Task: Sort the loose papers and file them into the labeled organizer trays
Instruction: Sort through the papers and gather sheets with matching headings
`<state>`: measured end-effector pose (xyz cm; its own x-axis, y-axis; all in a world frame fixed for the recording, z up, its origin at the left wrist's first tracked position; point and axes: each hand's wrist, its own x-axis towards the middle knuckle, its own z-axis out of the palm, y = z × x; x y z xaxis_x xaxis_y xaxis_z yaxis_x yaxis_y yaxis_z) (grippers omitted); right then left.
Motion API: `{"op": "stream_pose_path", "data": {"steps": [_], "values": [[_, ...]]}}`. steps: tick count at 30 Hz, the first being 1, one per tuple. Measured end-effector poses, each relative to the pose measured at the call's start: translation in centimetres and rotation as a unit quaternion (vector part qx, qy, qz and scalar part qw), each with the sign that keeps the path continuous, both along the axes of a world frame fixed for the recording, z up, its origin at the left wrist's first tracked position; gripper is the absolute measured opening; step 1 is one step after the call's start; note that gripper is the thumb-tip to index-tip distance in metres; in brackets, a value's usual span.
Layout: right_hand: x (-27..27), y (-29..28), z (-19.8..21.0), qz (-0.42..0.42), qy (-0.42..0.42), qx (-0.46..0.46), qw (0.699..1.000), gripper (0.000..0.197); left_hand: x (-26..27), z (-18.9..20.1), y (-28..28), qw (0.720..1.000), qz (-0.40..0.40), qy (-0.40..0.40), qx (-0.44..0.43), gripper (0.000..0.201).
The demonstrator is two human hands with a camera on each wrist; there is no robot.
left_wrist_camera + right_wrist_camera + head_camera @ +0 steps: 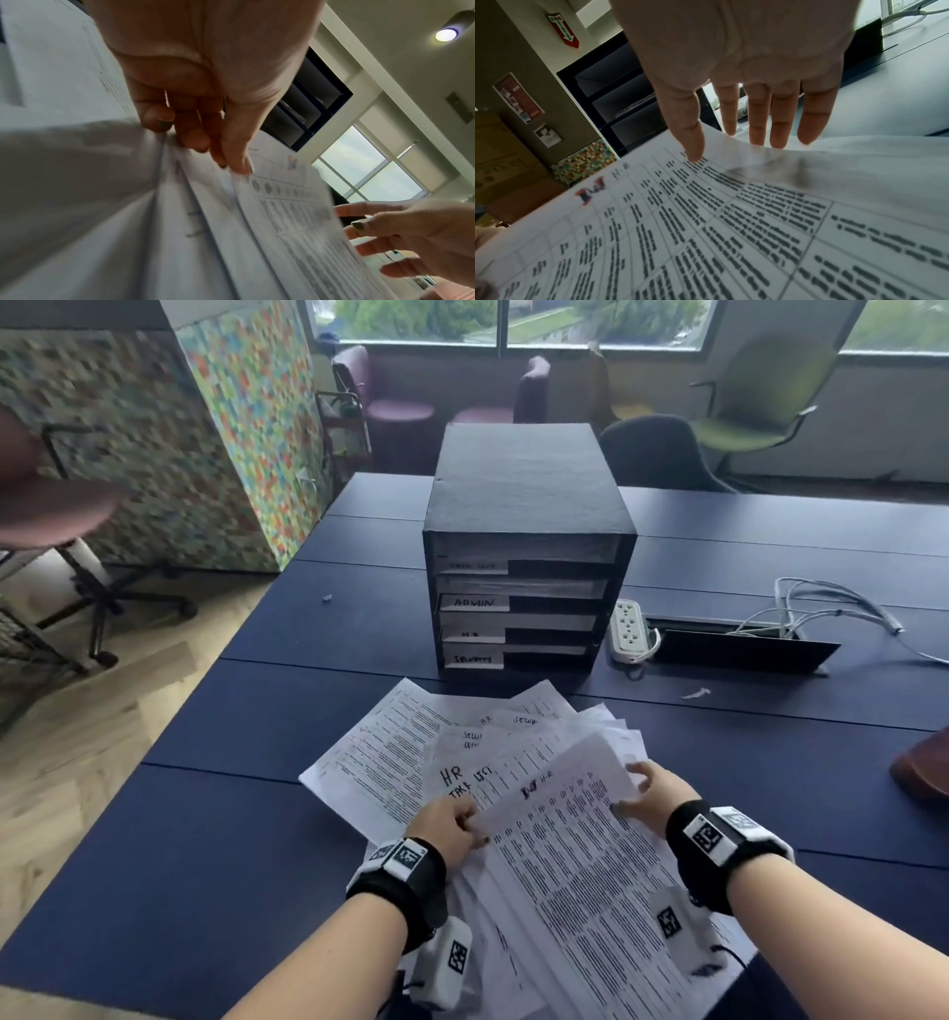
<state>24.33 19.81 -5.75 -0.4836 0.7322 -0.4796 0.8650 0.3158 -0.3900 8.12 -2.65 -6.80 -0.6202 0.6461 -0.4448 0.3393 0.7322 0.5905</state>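
Observation:
A black organizer with handwritten tray labels, one reading ADMIN, stands mid-table. In front of it, loose printed papers lie fanned out, some marked HR. The top sheet, a printed table marked HR, is lifted between both hands. My left hand pinches its left edge with curled fingers. My right hand holds its right edge, thumb on top and straight fingers underneath. The organizer's open trays show behind the sheet.
On the dark blue table, a white power strip, an open cable hatch and white cables lie right of the organizer. A brown object sits at the right edge. Chairs stand behind and to the left.

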Motion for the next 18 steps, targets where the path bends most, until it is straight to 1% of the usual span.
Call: {"op": "stream_pose_path", "data": {"steps": [1, 2, 4, 5, 6, 7, 8, 9, 10, 12, 13, 15, 18], "values": [[0.0, 0.0, -0.1, -0.01, 0.014, 0.004, 1.0, 0.07, -0.1, 0.0, -0.3, 1.0, 0.006, -0.01, 0.006, 0.026], [0.0, 0.1, -0.2, -0.016, 0.018, 0.009, 1.0, 0.067, -0.2, 0.2, -0.7, 1.0, 0.012, -0.014, 0.014, 0.027], [-0.2, 0.2, -0.4, 0.004, -0.01, 0.02, 1.0, 0.049, -0.8, 0.4, -1.3, 1.0, 0.021, -0.001, 0.015, 0.017], [-0.4, 0.2, -0.4, 0.016, -0.025, 0.02, 0.999, 0.038, -1.1, 0.2, -1.5, 0.999, 0.036, 0.018, 0.006, 0.019], [-0.5, 0.2, -0.4, 0.02, -0.027, 0.014, 0.999, 0.029, -1.5, -0.2, -1.8, 0.997, 0.065, 0.042, -0.002, 0.029], [-0.6, 0.2, -0.5, 0.018, -0.023, 0.008, 1.0, 0.023, -1.7, -0.4, -2.0, 0.992, 0.109, 0.058, -0.007, 0.035], [-0.7, 0.3, -0.7, 0.014, -0.019, 0.004, 1.0, 0.021, -2.0, -0.5, -2.2, 0.986, 0.154, 0.068, -0.002, 0.036], [-0.7, 0.4, -0.9, 0.008, -0.013, 0.002, 1.0, 0.023, -2.2, -0.6, -2.3, 0.98, 0.189, 0.062, 0.005, 0.033], [-0.7, 0.5, -1.2, 0.005, -0.008, -0.001, 1.0, 0.026, -2.3, -0.5, -2.4, 0.977, 0.207, 0.048, 0.015, 0.029], [-0.7, 0.7, -1.5, 0.002, 0.002, -0.005, 1.0, 0.028, -2.4, -0.4, -2.4, 0.978, 0.207, 0.018, 0.024, 0.02], [-0.7, 0.8, -1.6, -0.007, 0.015, -0.006, 1.0, 0.028, -2.4, -0.5, -2.4, 0.978, 0.207, 0.017, 0.024, 0.019], [-0.7, 1.0, -1.9, -0.025, 0.054, -0.01, 0.998, 0.024, -2.5, -0.5, -2.4, 0.976, 0.215, 0.026, 0.028, 0.019], [-0.6, 1.3, -2.1, -0.042, 0.102, -0.033, 0.993, 0.018, -2.7, -0.4, -2.3, 0.972, 0.227, 0.037, 0.048, 0.014]]}}
